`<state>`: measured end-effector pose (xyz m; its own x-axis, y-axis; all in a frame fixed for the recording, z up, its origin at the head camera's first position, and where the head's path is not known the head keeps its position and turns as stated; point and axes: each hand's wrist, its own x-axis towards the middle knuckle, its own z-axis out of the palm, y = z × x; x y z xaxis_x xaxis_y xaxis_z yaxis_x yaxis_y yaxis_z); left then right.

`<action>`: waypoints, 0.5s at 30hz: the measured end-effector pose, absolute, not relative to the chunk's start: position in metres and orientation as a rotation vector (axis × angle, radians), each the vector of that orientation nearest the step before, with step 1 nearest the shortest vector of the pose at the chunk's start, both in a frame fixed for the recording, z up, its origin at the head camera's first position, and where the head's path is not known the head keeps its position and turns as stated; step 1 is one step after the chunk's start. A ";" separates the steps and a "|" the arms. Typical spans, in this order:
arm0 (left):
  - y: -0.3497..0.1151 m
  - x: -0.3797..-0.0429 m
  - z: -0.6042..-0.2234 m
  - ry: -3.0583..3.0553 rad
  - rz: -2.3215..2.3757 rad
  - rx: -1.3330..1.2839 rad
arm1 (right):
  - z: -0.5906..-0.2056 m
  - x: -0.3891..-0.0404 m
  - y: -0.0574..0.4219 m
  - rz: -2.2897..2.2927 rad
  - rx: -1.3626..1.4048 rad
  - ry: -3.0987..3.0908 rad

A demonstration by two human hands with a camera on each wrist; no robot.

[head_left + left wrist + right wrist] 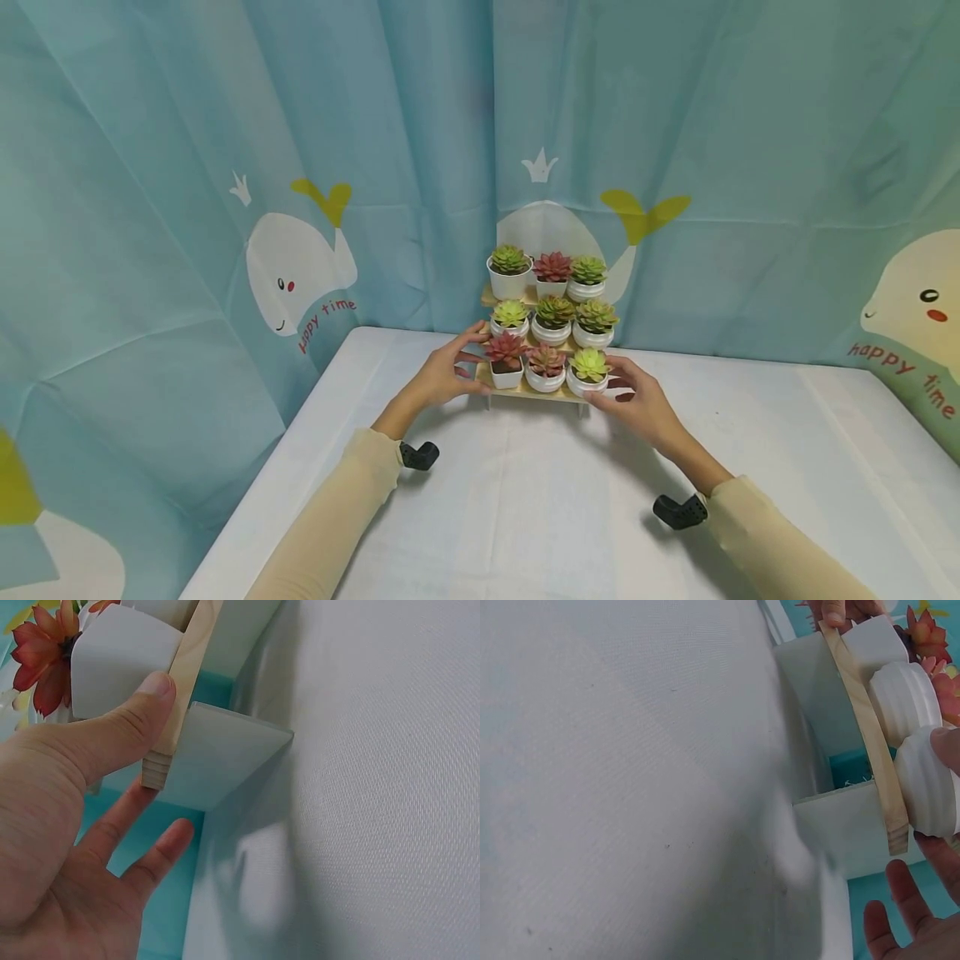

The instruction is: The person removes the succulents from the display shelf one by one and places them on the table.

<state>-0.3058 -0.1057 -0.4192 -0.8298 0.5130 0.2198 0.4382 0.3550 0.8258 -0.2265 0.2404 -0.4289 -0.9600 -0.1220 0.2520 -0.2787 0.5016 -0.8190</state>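
Observation:
A tiered wooden plant stand (540, 395) with white side supports bears three rows of small potted succulents. At its left end, my left hand (442, 373) grips the lowest board; in the left wrist view the thumb (135, 724) lies along that board (196, 667) beside a square white pot (124, 656) with a red succulent, and a fingertip is at the board's end. My right hand (643, 407) pinches the round white pot (924, 784) of the bright green succulent (589, 364) at the front right, thumb in front and fingers round the side.
The stand is on a white-covered table (540, 517), close to a light blue curtain (435, 125) printed with whales. Behind the front row, the upper tiers hold more green and red succulents, including a larger white pot (509, 279) at top left.

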 end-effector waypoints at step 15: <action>-0.106 -0.305 -0.419 2.536 1.481 0.879 | -0.422 -0.222 0.254 1.354 0.369 -2.655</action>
<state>-0.3051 -0.1062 -0.4186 -0.8329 0.5105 0.2140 0.4372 0.3697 0.8199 -0.2217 0.2541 -0.4218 -0.9602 -0.1541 0.2328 -0.2789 0.5654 -0.7762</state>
